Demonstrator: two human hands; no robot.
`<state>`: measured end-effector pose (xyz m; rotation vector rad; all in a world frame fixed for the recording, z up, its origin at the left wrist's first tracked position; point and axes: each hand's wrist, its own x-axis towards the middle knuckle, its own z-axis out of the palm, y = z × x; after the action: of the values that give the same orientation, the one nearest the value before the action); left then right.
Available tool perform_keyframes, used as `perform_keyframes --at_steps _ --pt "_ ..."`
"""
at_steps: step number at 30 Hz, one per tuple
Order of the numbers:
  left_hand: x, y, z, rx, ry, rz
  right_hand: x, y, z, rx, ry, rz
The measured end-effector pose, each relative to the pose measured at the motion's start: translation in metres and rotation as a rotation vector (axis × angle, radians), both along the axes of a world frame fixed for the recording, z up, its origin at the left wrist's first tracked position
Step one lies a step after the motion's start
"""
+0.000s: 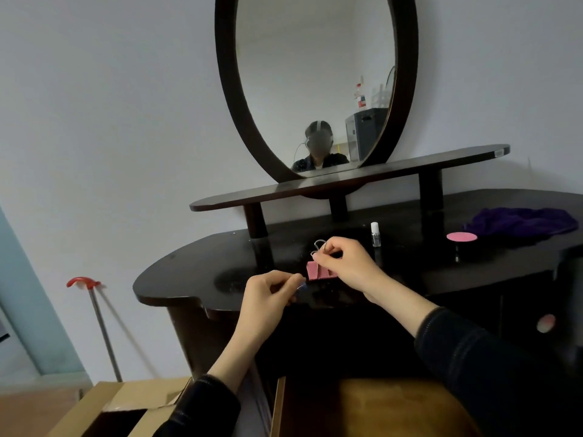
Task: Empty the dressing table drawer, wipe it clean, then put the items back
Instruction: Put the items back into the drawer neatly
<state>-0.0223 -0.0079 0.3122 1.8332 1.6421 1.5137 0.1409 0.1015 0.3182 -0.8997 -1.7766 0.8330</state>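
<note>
Pinching the wire loops of a pink binder clip w/ R hand: thumb + forefinger closed on the loops, other fingers curled below. Holding clip upright, loops up, pink body down, over front-centre of dressing table top. Touching the top or just above it: can't tell.

Pinching sth small + pale bluish w/ L hand, fingertips together, just left of clip body. Too small + blurred to name. Hands close together, not touching. Dark sleeves on both forearms.

Below hands, at bottom of view: drawer pulled out, brown wood bottom showing, R forearm crossing above its right side.

On table top, right of hands:
- Small clear bottle w/ white cap, upright, near R hand but apart from it.
- Further right, low black jar w/ round pink lid.
- Behind jar, toward right edge, crumpled purple cloth, just beside jar; contact unclear.

At rear: raised dark shelf on three short posts. Above it, oval dark-framed mirror reflecting a person w/ headset + room behind.

On table front, right of R forearm: round pinkish knob.

On floor, left: open cardboard box. Behind it, metal pole w/ red hooked top, leaning on wall.
</note>
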Motion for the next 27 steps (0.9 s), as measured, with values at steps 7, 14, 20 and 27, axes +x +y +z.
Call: perform_keyframes --at_steps 7,14,20,27 --pt "0.054 -0.074 -0.064 -0.218 -0.577 -0.481 0.075 -0.109 -0.051 0.162 0.072 0.082" --pt "0.084 -0.058 -0.162 -0.768 -1.040 -0.664 0.110 -0.107 -0.165 -0.260 -0.104 0.132" --pt "0.086 -0.022 -0.229 -1.007 -1.224 -0.640 0.104 -0.074 -0.241 -0.403 -0.141 0.114" --pt "0.087 -0.003 -0.265 -1.130 -1.130 -0.366 0.109 -0.069 -0.268 -0.329 -0.143 -0.009"
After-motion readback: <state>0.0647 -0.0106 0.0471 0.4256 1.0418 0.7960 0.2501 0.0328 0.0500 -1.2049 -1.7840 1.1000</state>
